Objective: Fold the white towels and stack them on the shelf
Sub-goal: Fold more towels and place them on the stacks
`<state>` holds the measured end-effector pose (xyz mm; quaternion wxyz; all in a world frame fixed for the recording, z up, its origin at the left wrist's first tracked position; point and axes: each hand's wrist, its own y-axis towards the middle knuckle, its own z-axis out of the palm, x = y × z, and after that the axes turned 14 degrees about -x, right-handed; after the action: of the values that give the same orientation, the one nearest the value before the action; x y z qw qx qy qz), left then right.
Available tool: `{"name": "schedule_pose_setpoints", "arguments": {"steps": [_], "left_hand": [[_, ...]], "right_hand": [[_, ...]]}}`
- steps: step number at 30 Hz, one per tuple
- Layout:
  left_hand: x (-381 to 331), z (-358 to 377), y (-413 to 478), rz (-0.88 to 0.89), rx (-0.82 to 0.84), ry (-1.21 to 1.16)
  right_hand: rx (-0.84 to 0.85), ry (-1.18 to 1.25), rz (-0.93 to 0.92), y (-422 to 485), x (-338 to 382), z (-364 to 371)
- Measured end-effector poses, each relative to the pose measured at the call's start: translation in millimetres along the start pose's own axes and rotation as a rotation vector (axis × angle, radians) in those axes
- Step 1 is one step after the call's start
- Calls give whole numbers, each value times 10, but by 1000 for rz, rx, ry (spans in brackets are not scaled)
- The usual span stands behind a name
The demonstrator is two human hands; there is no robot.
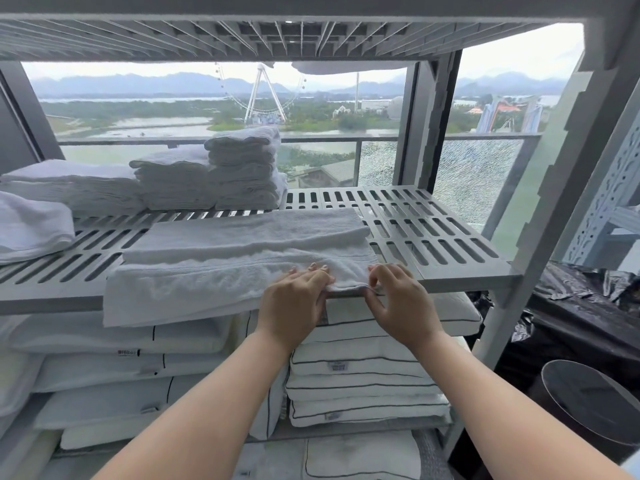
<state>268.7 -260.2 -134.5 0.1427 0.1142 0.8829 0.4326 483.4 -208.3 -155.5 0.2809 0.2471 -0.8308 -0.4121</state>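
A white towel (214, 268), partly folded, lies across the front of the grey slatted shelf (433, 233), its near edge hanging over the shelf's lip. My left hand (294, 303) pinches the towel's front right edge, fingers on top. My right hand (401, 299) pinches the same edge at the towel's right corner. Behind, on the shelf's left half, stand stacks of folded white towels: a tall one (246, 168), a lower one (173, 181) and a flat one (69, 185).
A rolled white cloth (31, 226) lies at the shelf's far left. White pillows with dark piping (363, 379) fill the shelf below. A black plastic bag (581, 306) and a dark round bin (588, 403) stand to the right. A window is behind the rack.
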Motion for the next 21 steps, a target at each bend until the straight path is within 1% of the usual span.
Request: {"name": "schedule_pose_setpoints", "arguments": {"steps": [3,7,10,12,14,17,21], "left_hand": [[-13,-5,-2,-10,-22,-3],[-24,-49,34,-25,-9,-1],[-4,-71,88,-32,30,43],[-6,-78,102,-38,28,68],[-16,-83,109,-59,26,81],[-25,-99,153,-68,43,90],[-74,-176,220,-57,20,105]], "right_hand": [[-43,6,23,3,14,17],[-29,1,-5,53,18,-16],[15,-23,-31,137,-5,-74],[68,-45,-61,164,-15,-100],[81,-59,-77,165,-9,-103],[34,-40,-15,175,30,-82],[-61,19,66,226,82,-77]]}}
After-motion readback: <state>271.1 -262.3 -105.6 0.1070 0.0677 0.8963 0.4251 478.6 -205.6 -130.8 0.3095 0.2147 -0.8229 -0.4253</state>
